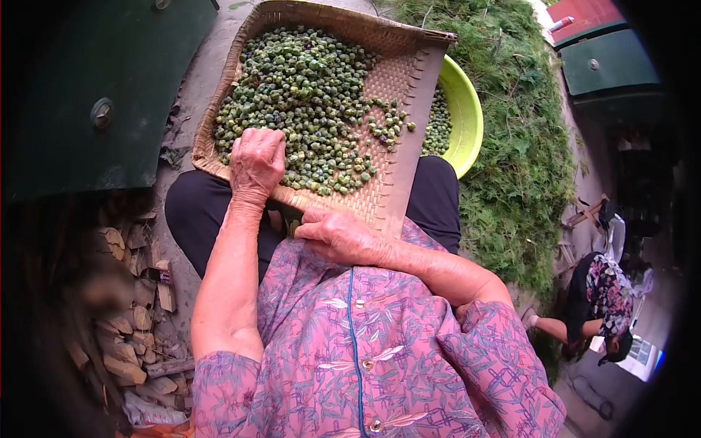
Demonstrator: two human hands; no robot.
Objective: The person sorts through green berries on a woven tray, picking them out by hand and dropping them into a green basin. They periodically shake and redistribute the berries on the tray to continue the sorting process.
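A woven winnowing basket rests tilted across dark-trousered knees, heaped with small round green fruits. My left hand reaches over the basket's near left side. Its fingers are curled down into the edge of the heap, and the fingertips are hidden. Closed in a loose fist, my right hand is at the basket's near rim, in front of my shirt. A bit of green shows beside its fingers, too small to name. Partly behind the basket stands a yellow-green basin with more of the same fruits inside.
Cut green branches lie in a wide pile on the right. Split firewood is stacked at lower left, below a dark green door panel. Another person in a flowered top bends over at far right.
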